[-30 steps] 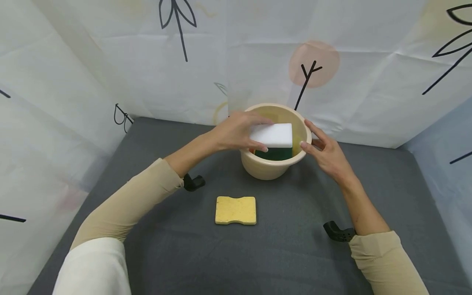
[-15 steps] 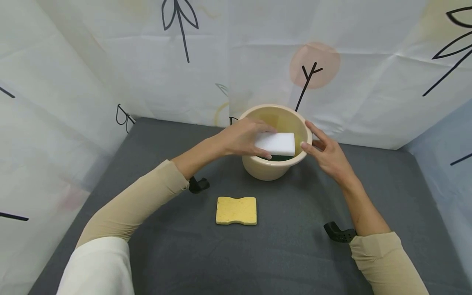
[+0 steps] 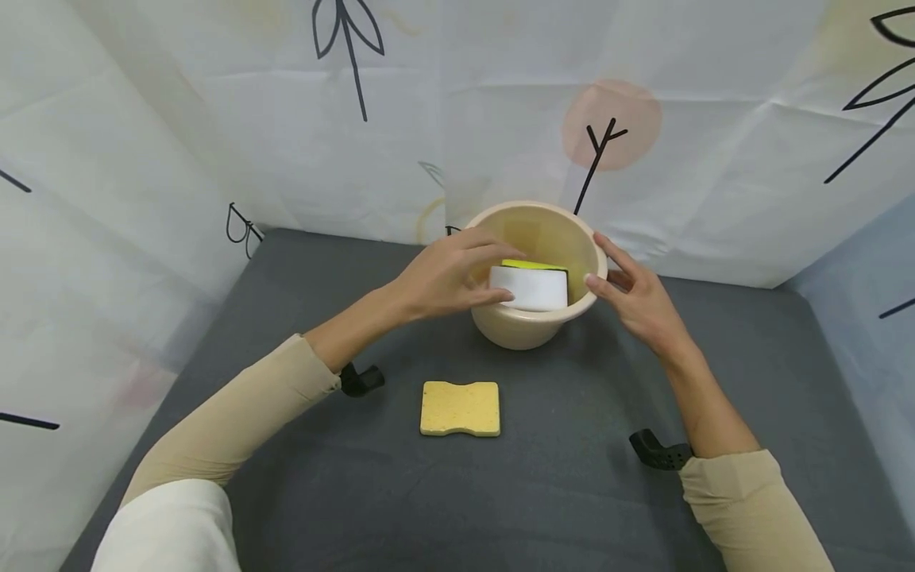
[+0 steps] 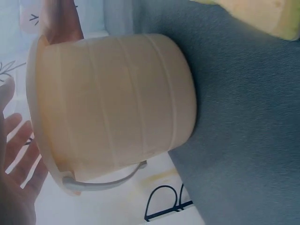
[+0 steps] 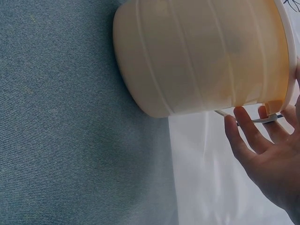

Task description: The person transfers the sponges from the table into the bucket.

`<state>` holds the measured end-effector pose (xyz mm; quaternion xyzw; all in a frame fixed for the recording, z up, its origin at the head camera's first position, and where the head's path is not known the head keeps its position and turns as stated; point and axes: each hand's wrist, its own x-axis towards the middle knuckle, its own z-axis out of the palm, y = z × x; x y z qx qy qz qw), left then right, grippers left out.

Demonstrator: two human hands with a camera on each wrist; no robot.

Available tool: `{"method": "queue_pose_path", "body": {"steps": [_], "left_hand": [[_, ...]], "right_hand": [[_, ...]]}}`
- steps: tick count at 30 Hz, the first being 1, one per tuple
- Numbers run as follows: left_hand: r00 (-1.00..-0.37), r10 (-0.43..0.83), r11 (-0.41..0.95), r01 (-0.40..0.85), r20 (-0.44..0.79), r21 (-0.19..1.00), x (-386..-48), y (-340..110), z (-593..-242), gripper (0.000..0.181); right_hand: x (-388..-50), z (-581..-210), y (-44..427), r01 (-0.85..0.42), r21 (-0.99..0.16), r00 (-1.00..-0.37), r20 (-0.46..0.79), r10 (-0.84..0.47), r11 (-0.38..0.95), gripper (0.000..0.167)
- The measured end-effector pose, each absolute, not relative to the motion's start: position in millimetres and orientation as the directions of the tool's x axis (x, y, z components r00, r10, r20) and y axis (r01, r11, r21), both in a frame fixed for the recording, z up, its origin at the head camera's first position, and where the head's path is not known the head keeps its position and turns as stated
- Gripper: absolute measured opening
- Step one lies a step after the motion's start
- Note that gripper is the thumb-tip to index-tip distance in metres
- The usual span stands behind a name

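In the head view a cream bucket (image 3: 511,327) stands upright at the back of the table. Inside lies a white sponge-like block (image 3: 530,288), and a yellow sponge edge (image 3: 532,264) with a dark strip shows behind it. My left hand (image 3: 452,274) is at the bucket's left rim with fingers spread, close to the white block; the left wrist view shows this hand (image 4: 18,164) holding nothing. My right hand (image 3: 636,300) holds the bucket's right rim. In the right wrist view, that hand's (image 5: 267,154) fingers rest against the outer wall beside the handle.
A yellow sponge (image 3: 460,409) with notched long sides lies on the dark grey table (image 3: 443,492) in front of the bucket. A white patterned cloth wall (image 3: 500,127) rises right behind the bucket. The bucket's grey handle (image 4: 108,184) hangs down its side.
The white block went down into the bucket in my left hand, which then let go of it and drew back a little to the left. My right hand stayed on the rim.
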<state>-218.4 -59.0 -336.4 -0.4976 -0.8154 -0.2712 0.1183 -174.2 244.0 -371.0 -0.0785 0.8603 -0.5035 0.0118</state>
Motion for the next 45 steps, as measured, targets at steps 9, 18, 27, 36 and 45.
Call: {"method": "queue_pose_path", "body": {"steps": [9, 18, 27, 36, 45], "left_hand": [[-0.434, 0.689, 0.319, 0.900, 0.580, 0.296, -197, -80, -348, 0.047], [-0.365, 0.652, 0.253, 0.931, 0.665, 0.263, -178, -100, -364, 0.049], [-0.401, 0.687, 0.261, 0.915, 0.607, 0.309, -161, -113, -384, 0.051], [-0.528, 0.749, 0.343, 0.826, 0.401, 0.447, -145, -124, -411, 0.063], [-0.626, 0.760, 0.450, 0.703, 0.177, 0.551, -128, -128, -444, 0.082]], "right_hand": [[-173, -372, 244, -0.118, -0.871, -0.987, 0.051, -0.151, 0.477, 0.067], [-172, -372, 244, -0.114, -0.877, -0.988, 0.050, -0.147, 0.467, 0.066], [-172, -372, 244, -0.115, -0.877, -0.988, 0.053, -0.144, 0.466, 0.066], [-172, -370, 244, -0.114, -0.882, -0.988, 0.051, -0.147, 0.458, 0.066], [-173, -371, 243, -0.112, -0.887, -0.987, 0.048, -0.153, 0.448, 0.066]]}}
